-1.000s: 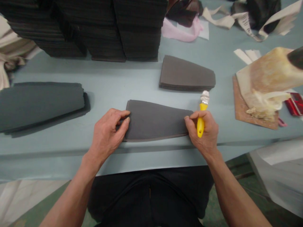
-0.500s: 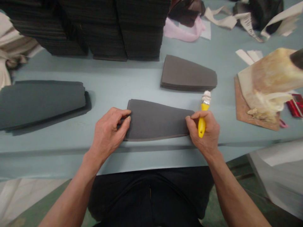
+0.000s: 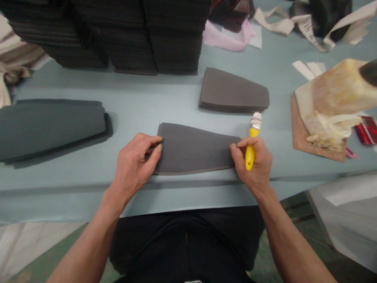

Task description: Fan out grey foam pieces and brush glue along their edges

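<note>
A grey tapered foam piece (image 3: 194, 149) lies flat on the pale blue table (image 3: 147, 106) in front of me. My left hand (image 3: 134, 165) pinches its wide left end between thumb and fingers. My right hand (image 3: 255, 163) is closed round a yellow-handled brush (image 3: 251, 143) with white bristles pointing away from me, and its thumb and forefinger touch the piece's narrow right end.
A small stack of like grey pieces (image 3: 232, 92) lies behind. Darker pieces (image 3: 50, 127) lie at the left. Tall black stacks (image 3: 118, 31) stand at the back. A glue-stained board and container (image 3: 326, 106) sit at the right, with fabric scraps (image 3: 282, 25) beyond.
</note>
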Available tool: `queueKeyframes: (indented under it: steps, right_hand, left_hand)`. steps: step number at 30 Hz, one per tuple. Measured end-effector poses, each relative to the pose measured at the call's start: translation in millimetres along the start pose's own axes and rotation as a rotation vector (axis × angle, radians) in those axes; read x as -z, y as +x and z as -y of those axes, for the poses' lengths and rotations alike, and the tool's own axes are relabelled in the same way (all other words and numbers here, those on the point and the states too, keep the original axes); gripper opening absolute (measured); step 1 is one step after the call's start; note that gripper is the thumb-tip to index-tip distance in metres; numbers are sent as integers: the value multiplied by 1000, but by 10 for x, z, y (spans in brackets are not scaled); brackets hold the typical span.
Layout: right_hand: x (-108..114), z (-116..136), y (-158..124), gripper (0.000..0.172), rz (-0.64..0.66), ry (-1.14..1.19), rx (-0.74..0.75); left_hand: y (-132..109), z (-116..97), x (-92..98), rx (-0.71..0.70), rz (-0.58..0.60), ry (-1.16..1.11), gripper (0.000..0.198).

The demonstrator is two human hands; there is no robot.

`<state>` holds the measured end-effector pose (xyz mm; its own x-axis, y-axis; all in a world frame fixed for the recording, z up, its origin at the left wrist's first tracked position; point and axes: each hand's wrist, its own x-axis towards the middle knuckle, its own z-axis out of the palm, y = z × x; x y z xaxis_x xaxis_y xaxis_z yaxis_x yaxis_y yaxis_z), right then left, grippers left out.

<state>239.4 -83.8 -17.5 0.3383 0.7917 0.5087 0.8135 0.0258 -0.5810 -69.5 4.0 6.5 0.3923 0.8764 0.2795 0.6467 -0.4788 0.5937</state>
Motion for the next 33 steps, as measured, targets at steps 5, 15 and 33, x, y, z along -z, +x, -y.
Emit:
queueKeyframes:
  steps: [5, 15, 33]
  right_hand:
    - [4, 2, -1, 16, 7, -2, 2]
    - [12, 3, 4, 15, 10, -4, 20]
    - [18, -10, 7, 15, 4, 45, 36]
  left_hand:
    - [-1, 5, 5, 9, 8, 3, 25]
    - [2, 5, -3, -17, 5, 3, 27]
    - [-11, 55, 7, -26, -2, 4, 25]
